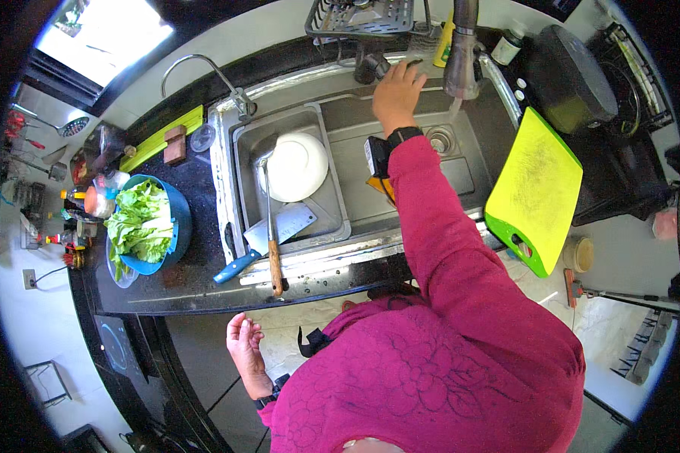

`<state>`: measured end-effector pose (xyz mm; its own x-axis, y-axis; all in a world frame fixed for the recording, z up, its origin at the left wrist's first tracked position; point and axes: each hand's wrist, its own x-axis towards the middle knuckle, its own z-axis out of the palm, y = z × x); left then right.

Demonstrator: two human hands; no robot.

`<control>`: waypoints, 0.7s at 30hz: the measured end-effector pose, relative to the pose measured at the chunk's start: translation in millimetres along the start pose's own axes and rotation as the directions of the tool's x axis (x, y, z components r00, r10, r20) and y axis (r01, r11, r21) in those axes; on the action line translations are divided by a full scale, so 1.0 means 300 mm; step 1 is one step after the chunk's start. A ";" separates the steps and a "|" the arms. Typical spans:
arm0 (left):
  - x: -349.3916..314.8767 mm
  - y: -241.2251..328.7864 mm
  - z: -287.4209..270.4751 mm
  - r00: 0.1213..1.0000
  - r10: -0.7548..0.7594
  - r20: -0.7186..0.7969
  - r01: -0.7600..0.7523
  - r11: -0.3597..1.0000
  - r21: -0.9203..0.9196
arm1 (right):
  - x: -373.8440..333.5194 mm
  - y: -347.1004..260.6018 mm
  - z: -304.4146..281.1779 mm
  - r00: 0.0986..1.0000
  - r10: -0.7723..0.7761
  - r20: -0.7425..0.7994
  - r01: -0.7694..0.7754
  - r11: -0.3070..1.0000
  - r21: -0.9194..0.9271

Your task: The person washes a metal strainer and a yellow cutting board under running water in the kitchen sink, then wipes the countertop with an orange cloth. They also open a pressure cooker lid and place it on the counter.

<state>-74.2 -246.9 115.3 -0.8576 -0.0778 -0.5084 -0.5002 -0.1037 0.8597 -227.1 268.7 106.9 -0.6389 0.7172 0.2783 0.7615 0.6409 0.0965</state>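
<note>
My right hand point(399, 94) reaches across the sink point(359, 151) to its back edge, fingers stretched out beside a dark tap lever point(375, 66); whether they touch it I cannot tell. To the right of that hand hangs the grey faucet point(462, 75), with a thin pale stream below its mouth. Low in front of the counter, my left hand point(245, 346) is loosely curled and holds nothing I can see. White plates point(298, 167) sit in the left basin. Across that basin's front lie a blue-handled cleaver point(283, 226) and a wooden-handled utensil point(274, 264).
A blue basin point(180, 219) of leafy lettuce point(140, 223) stands on the left counter. A green cutting board point(538, 189) leans at the sink's right side, near a dark pan point(570, 79). A curved thin tap point(204, 60) rises at the back left, below a dish rack point(359, 19).
</note>
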 end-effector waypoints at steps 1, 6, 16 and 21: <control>-0.002 -0.002 -0.007 1.000 0.006 0.012 -0.006 1.000 -0.008 | -0.039 -0.010 0.011 0.998 0.018 -0.054 -0.013 0.997 0.080; -0.006 -0.015 -0.055 1.000 -0.001 0.025 0.001 1.000 0.000 | -0.275 0.040 0.125 0.928 -0.211 0.307 -0.010 0.810 0.586; 0.009 -0.083 -0.084 0.984 -0.025 0.176 0.029 0.999 -0.023 | -0.360 0.446 0.061 0.772 -0.141 0.620 -0.567 -0.594 0.571; -0.004 -0.061 -0.061 0.970 -0.007 0.245 0.012 1.000 -0.021 | -0.368 0.438 0.024 0.789 -0.036 0.613 -0.553 -0.475 0.684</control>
<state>-61.7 -263.1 99.4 -0.8573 0.1681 -0.4866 -0.5082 -0.1250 0.8521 -57.2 275.8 82.1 -0.5982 0.7110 -0.3696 -0.0832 -0.5138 -0.8538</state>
